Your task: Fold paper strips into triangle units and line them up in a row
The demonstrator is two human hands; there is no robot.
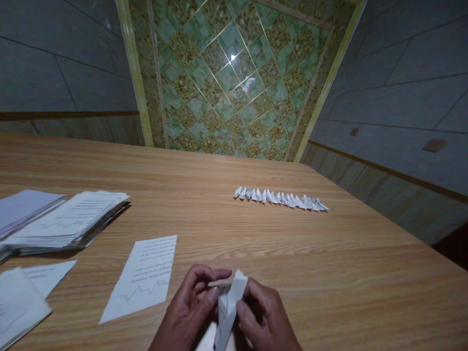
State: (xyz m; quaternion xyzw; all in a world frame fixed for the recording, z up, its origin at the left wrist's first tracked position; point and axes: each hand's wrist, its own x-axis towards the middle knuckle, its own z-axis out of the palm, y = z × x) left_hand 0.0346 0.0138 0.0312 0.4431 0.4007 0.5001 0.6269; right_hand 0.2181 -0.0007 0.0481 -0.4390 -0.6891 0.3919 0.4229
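Observation:
My left hand (pixel 190 307) and my right hand (pixel 265 317) meet at the bottom centre of the view, both pinching a narrow folded strip of white printed paper (pixel 230 304) held upright between them. Their fingers are curled and pressed on the strip. Farther away on the wooden table (pixel 347 273) lies a row of several small folded paper pieces (pixel 281 199), overlapping in a line. A torn sheet with printed lines and a graph (pixel 142 278) lies flat just left of my left hand.
A thick stack of printed papers (pixel 69 219) rests at the left of the table, with more loose sheets (pixel 22 297) at the lower left corner. The table's right edge runs diagonally; beyond it are grey wall tiles and a green patterned floor (pixel 234 73).

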